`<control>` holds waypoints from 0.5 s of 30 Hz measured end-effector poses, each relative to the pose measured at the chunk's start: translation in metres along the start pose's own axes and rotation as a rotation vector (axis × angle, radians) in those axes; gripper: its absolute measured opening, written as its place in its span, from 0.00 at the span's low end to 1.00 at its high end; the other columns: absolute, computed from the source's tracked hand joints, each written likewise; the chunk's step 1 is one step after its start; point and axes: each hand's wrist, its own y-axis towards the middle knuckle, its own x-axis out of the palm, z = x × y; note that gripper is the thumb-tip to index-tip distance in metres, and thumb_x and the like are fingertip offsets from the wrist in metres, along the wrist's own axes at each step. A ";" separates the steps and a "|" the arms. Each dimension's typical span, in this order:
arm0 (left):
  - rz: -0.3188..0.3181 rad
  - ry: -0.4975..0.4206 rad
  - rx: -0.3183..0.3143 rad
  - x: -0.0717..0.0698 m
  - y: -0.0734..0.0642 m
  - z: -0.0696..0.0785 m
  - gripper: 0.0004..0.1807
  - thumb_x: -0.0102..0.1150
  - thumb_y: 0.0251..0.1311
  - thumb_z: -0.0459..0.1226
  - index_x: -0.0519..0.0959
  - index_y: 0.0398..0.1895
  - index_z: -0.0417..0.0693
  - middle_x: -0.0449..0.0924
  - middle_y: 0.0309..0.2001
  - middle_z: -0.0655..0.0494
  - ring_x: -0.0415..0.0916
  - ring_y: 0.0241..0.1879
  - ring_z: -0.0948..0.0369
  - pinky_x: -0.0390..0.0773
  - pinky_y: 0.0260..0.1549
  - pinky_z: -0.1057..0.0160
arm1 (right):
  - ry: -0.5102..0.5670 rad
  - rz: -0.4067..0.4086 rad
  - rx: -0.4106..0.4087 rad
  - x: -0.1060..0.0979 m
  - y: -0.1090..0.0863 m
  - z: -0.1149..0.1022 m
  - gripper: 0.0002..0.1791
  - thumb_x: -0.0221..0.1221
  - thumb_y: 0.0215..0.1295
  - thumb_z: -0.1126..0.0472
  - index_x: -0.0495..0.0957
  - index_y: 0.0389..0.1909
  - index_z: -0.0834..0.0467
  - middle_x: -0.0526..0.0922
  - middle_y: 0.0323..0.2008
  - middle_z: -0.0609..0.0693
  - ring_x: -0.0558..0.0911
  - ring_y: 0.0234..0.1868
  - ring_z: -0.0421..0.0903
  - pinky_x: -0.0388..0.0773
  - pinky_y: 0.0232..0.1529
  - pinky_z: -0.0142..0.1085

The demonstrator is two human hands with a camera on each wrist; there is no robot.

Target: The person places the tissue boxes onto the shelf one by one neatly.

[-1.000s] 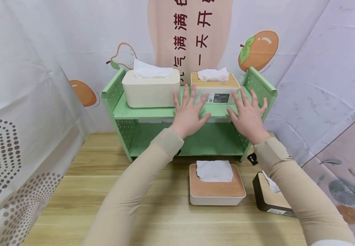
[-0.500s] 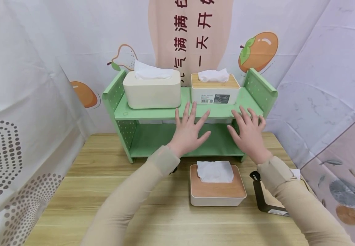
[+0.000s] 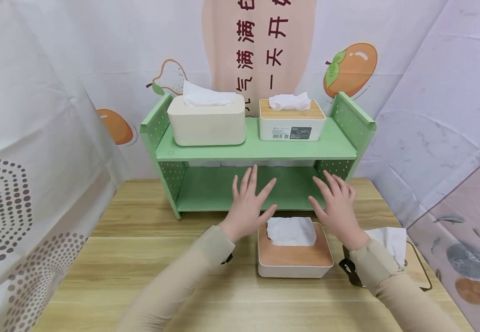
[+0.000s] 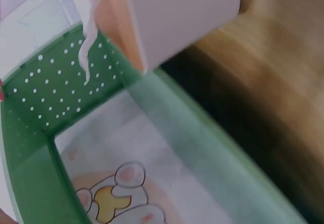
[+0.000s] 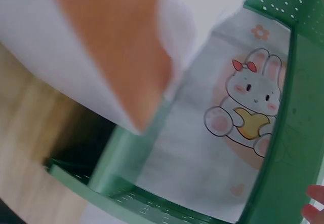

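Both hands are held out in front of the green two-tier shelf, fingers spread and holding nothing. My left hand is just left of a white tissue box with a wood-look lid, which sits on the table. On the other side, my right hand reaches past that box's right back corner. A folded white tissue stands out of the lid. The same tissue box looms close in the left wrist view. In the right wrist view, fingertips show at the edge.
A cream tissue box and a white one with a bamboo lid stand on the upper tier. Under the right forearm, a white tissue rises from a dark-edged box. Printed curtains surround the wooden table.
Both hands have drawn back and down from the upper tier, from in front of the bamboo-lidded box to the lower-tier level. The boxes stay where they were.
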 end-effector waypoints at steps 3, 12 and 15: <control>-0.014 -0.035 -0.001 0.006 -0.011 0.002 0.33 0.43 0.68 0.54 0.54 0.74 0.58 0.28 0.75 0.37 0.29 0.74 0.44 0.36 0.65 0.34 | 0.005 -0.046 0.012 0.004 -0.013 0.000 0.28 0.59 0.61 0.61 0.66 0.62 0.63 0.60 0.66 0.68 0.58 0.63 0.67 0.49 0.55 0.63; -0.097 -0.133 -0.050 0.023 -0.043 0.001 0.33 0.44 0.68 0.53 0.54 0.74 0.55 0.29 0.75 0.37 0.32 0.73 0.40 0.38 0.66 0.35 | 0.059 -0.170 0.088 0.011 -0.044 -0.003 0.28 0.59 0.63 0.61 0.66 0.62 0.65 0.59 0.67 0.69 0.65 0.62 0.70 0.64 0.56 0.64; -0.126 -0.193 -0.084 0.030 -0.053 -0.001 0.34 0.44 0.68 0.54 0.52 0.74 0.56 0.27 0.75 0.38 0.29 0.74 0.41 0.38 0.67 0.36 | 0.097 -0.177 0.119 0.013 -0.050 -0.003 0.27 0.58 0.64 0.61 0.66 0.63 0.66 0.58 0.67 0.70 0.64 0.62 0.71 0.65 0.55 0.64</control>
